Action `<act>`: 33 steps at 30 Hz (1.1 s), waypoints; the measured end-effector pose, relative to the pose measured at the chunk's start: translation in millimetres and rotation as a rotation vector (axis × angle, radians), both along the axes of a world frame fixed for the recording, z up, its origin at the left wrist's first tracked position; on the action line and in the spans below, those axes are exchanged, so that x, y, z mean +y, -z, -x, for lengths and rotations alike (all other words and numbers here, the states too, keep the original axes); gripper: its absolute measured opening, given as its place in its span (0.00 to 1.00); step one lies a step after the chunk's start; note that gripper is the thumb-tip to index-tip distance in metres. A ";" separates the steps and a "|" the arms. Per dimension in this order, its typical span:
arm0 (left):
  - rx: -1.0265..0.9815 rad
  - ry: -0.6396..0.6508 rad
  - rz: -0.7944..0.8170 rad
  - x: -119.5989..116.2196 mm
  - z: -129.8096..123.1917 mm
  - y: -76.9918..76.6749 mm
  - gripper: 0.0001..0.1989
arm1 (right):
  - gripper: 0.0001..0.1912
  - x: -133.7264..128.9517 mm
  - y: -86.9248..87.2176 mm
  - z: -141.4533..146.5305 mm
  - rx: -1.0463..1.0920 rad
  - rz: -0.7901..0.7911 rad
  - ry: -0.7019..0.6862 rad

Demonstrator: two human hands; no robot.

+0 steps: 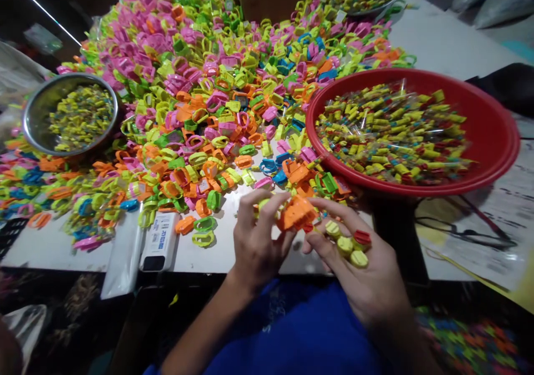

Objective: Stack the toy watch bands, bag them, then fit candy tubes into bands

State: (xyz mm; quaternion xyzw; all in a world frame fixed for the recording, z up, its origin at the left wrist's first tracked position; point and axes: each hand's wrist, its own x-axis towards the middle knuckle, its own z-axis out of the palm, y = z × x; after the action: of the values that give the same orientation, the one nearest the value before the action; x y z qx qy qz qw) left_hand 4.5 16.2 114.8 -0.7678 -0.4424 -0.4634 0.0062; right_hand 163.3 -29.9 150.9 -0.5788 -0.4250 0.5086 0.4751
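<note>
In the middle foreground, my left hand [256, 238] has its fingers bent around an orange plastic piece [297, 213], which looks like one of the toy-watch-shaped loops on the table. My right hand [369, 277] is close beside it, its fingertips near the orange piece's right side. Several small yellow wrapped pieces [345, 246] and a red one [362, 237] sit between its thumb and palm. A bit of red shows between the two hands. Behind them spreads a big heap of pink, yellow, green, orange and blue plastic loops [217, 124].
A red basin [496, 141] of small yellow wrapped pieces stands at right, a steel bowl [35, 124] of similar ones at left. A white box-like device [161, 241] and clear plastic bags [120, 252] lie near the front edge. Eyeglasses [467, 230] rest on papers at right.
</note>
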 end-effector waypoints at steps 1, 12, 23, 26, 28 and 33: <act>-0.007 0.027 -0.009 -2.7 -2.8 1.5 0.17 | 0.24 0.1 2.4 0.5 0.001 -0.010 0.012; -0.308 0.314 0.443 -17.4 -1.7 11.9 0.11 | 0.20 8.1 18.4 -7.6 -0.028 -0.123 -0.056; 0.088 0.040 -0.172 -0.7 7.0 15.3 0.10 | 0.28 9.6 21.3 -24.1 0.179 0.063 -0.186; 0.233 0.094 -0.233 2.4 14.6 12.6 0.12 | 0.28 10.2 16.2 -26.9 0.182 0.043 -0.209; 0.269 0.113 -0.241 2.7 17.5 11.2 0.13 | 0.26 10.8 12.4 -26.6 0.141 0.043 -0.182; 0.273 0.138 -0.212 1.3 17.1 8.4 0.15 | 0.23 12.4 10.1 -25.0 0.019 0.030 -0.124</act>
State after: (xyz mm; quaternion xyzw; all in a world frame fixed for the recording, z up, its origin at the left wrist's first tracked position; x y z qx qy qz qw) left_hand -12.6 17.5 106.4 -0.8470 -0.3326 -0.3983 0.1152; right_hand 188.3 -17.5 140.8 -0.5535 -0.4478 0.5488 0.4380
